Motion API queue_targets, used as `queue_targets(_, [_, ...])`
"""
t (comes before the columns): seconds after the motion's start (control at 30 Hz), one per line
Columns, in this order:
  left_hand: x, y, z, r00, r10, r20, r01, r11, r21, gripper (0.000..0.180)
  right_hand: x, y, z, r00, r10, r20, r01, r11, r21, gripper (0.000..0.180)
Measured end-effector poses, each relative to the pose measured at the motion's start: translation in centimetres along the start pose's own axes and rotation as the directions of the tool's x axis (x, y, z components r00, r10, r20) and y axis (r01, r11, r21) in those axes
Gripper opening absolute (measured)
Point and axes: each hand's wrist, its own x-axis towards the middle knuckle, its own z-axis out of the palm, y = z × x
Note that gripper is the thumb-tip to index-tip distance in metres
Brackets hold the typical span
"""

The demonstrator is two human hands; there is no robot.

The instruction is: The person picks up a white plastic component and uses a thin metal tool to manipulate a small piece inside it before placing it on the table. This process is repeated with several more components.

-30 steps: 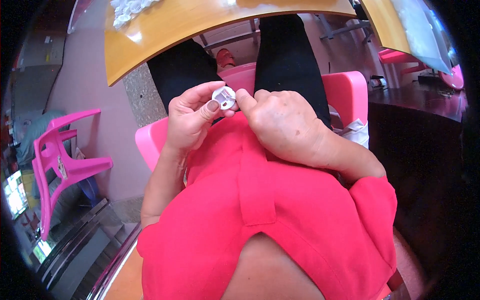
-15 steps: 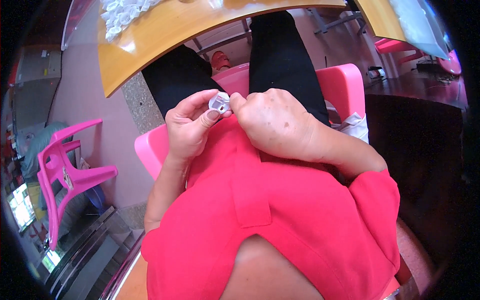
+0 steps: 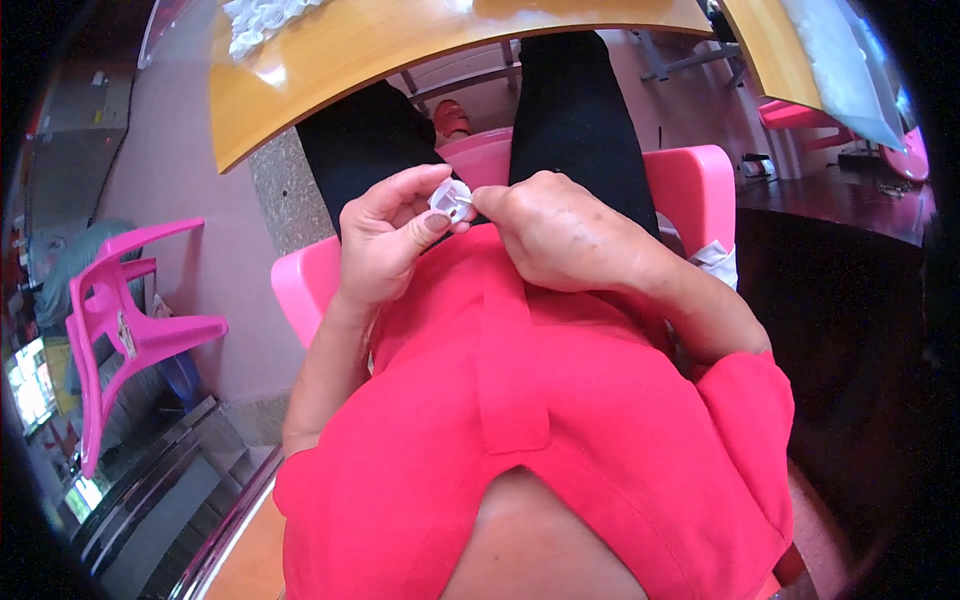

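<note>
My left hand [image 3: 383, 238] pinches a small round white plastic piece [image 3: 447, 193] between thumb and fingers, above my lap. Its hollow side, with a small dark spot in it, faces up. My right hand [image 3: 565, 230] is closed, back upward, with its fingertips close against the right side of the piece. A thin pale sliver shows between those fingertips and the hollow, too small to name. The curled fingers of the right hand are mostly hidden.
Ahead is a yellow wooden table [image 3: 420, 45] with a heap of small white plastic pieces [image 3: 262, 25] at its left. A clear bag of white stuff [image 3: 845, 80] lies far right. Pink armrests [image 3: 690, 195] flank me. Another pink chair [image 3: 150, 335] is at the left.
The right fingertips have drawn slightly back from the white piece, baring more of its hollow and the pale sliver. The piece has tilted a little. The whole view has shifted slightly.
</note>
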Motion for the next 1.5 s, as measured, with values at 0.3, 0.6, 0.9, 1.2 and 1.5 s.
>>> queue_targets(0.3, [0.1, 0.6, -0.8, 0.99, 0.084, -0.117, -0.088, 0.996, -0.028, 0.04, 0.5, -0.6, 1.1, 0.981, 0.098, -0.165, 0.003, 0.853, 0.522, 0.02])
queue_targets(0.6, [0.0, 0.5, -0.5, 0.982, 0.123, -0.144, -0.115, 0.991, 0.063, 0.037, 0.8, -0.7, 1.8, 0.982, 0.14, -0.127, -0.035, 0.794, 0.607, 0.02])
queue_targets(0.9, [0.0, 0.7, -0.1, 0.961, 0.249, -0.118, -0.221, 0.952, 0.214, 0.035, 0.8, -1.1, 1.3, 0.982, 0.187, -0.017, -0.115, 0.674, 0.729, 0.021])
queue_targets(1.2, [-0.1, 0.9, 0.2, 0.96, 0.258, -0.108, -0.223, 0.939, 0.262, 0.034, 0.9, -0.3, 2.7, 0.978, 0.1, -0.185, 0.037, 0.785, 0.618, 0.022])
queue_targets(1.5, [-0.4, 1.0, 0.6, 0.96, 0.267, -0.084, -0.217, 0.9, 0.378, 0.031, 0.6, 0.1, 3.2, 0.93, -0.092, -0.355, 0.2, 0.939, 0.281, 0.022])
